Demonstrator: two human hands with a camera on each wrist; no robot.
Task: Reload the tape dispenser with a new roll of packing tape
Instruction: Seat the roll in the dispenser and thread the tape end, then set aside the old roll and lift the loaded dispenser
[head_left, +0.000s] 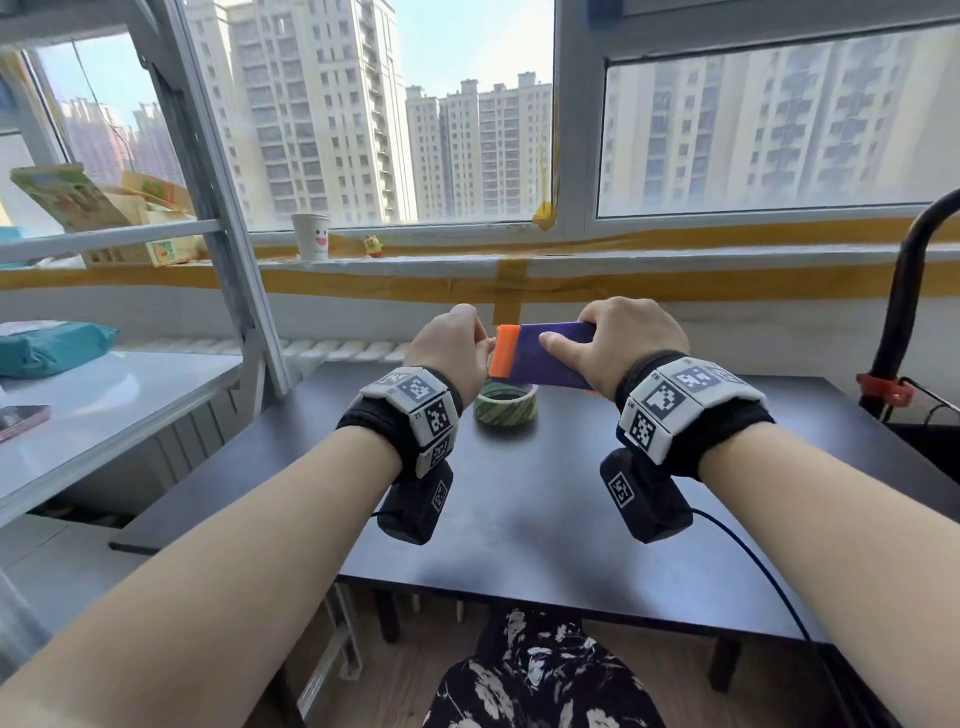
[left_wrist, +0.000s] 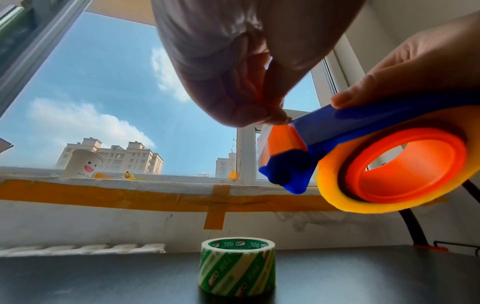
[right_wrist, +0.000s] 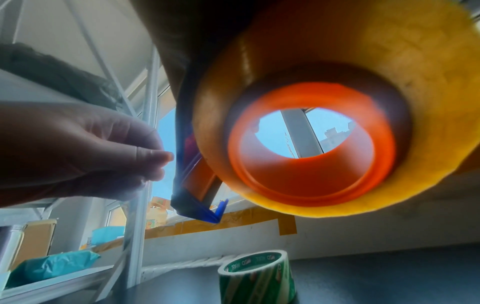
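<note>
My right hand grips a blue and orange tape dispenser held above the dark table. A yellow tape roll sits on its orange hub, and it fills the right wrist view as the yellow roll. My left hand is at the dispenser's orange end, its fingertips pinched together on what looks like a thin pale tape end. A green-and-white striped tape roll stands on the table below the hands, also seen as the striped roll.
A paper cup and a small yellow chick toy stand on the taped windowsill. A white shelf with a teal package stands at the left. A black curved tube with a red clamp rises at the table's right.
</note>
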